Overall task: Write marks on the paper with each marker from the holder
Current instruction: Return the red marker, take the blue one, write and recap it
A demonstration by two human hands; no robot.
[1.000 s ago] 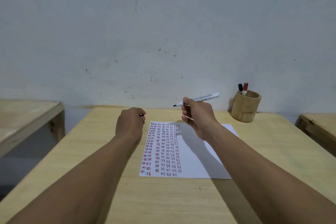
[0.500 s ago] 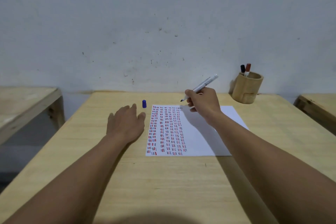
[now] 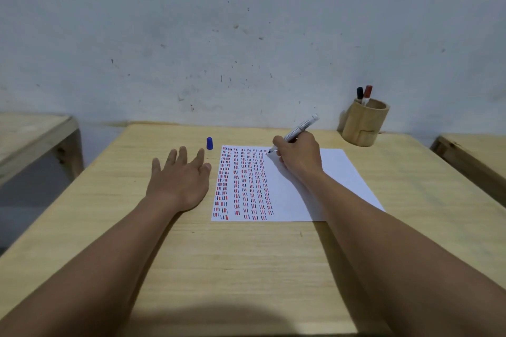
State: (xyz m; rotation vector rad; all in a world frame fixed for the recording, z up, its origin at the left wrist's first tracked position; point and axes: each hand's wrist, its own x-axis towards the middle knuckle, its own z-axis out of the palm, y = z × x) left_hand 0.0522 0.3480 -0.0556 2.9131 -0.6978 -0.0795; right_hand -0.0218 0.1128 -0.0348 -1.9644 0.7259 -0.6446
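A white sheet of paper [image 3: 339,172] lies on the wooden table [image 3: 246,260], its left half filled with columns of short red, black and blue dashes. My right hand [image 3: 299,157] grips a white uncapped marker [image 3: 301,126], tip touching the paper's top edge just right of the dash columns. My left hand [image 3: 179,179] rests flat on the table left of the paper, fingers spread and holding nothing. The marker's blue cap [image 3: 209,143] stands upright beyond my left fingertips. A wooden holder [image 3: 364,124] at the back right holds a black marker [image 3: 359,92] and a red marker [image 3: 367,93].
A pale, scuffed wall rises right behind the table's far edge. Another wooden table [image 3: 32,137] stands to the left across a gap, and a third one [image 3: 476,153] shows at the right edge.
My left hand set the blue cap down and opened flat on the table. My right hand lowered the marker from the air until its tip reached the top of the paper.
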